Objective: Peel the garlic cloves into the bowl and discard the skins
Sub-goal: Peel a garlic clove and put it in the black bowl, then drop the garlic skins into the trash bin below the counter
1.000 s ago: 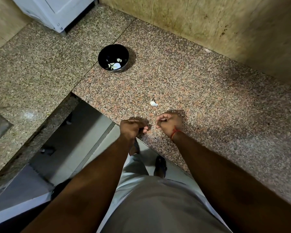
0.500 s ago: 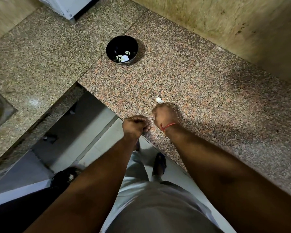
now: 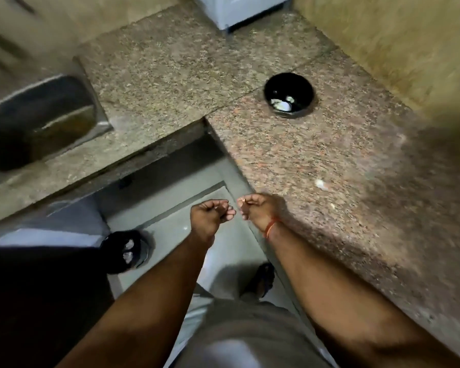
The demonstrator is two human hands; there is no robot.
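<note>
A black bowl (image 3: 288,98) with a few pale peeled garlic pieces in it stands on the granite counter (image 3: 329,155), far from my hands. One small white garlic piece (image 3: 320,184) lies loose on the counter, just beyond my right hand. My left hand (image 3: 210,217) hangs over the floor gap with its fingers curled shut. My right hand (image 3: 258,211), with a red thread on its wrist, is curled shut at the counter's edge. The two hands nearly touch. I cannot see anything inside either fist. The frame is motion-blurred.
A black bin (image 3: 126,251) with pale scraps in it stands on the floor at lower left. A steel sink (image 3: 40,120) is set into the left counter. A white appliance (image 3: 239,11) stands at the back, and a tiled wall runs along the right.
My view has swung to the left, bringing the sink and floor bin into sight. My right hand has drawn back from the loose white piece to the counter's edge, close beside my left hand.
</note>
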